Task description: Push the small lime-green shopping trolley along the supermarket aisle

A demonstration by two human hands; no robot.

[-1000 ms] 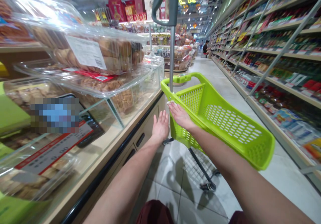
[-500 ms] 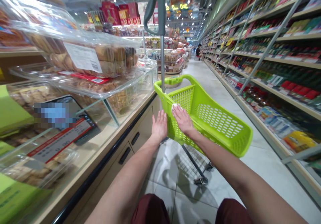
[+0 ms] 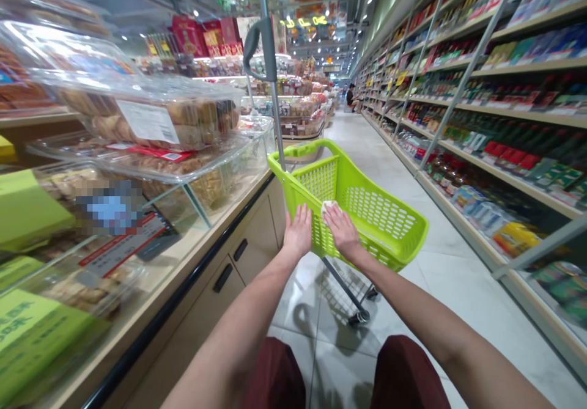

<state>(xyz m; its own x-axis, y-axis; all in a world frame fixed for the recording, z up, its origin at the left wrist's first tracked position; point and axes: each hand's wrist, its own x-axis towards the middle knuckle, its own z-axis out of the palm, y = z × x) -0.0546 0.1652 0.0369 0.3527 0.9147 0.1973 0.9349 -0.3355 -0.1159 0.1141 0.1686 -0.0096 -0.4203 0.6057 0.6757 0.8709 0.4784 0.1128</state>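
A bright green plastic shopping cart (image 3: 389, 238) with slotted sides stands tilted in the aisle, its wheels on the tiles. My right hand (image 3: 342, 232) presses a crumpled white tissue (image 3: 328, 206) onto the top rim of the cart's near side, fingers laid over it. To the left, my left hand (image 3: 298, 228) rests with fingers stretched out against the outside of the basket, holding nothing. The cart's grey pole and handle (image 3: 266, 48) rise above its far left corner.
At left, a display counter (image 3: 238, 213) with glass edging carries clear boxes of baked goods (image 3: 160, 112) and a phone-like device (image 3: 158, 238). Tall stocked shelves (image 3: 495, 109) line the right side. A person (image 3: 351, 97) sits far down the aisle.
The tissue under my right hand has shifted along the cart's rim, to the right. My left hand now overlaps the basket's side more. The camera view has turned slightly right.
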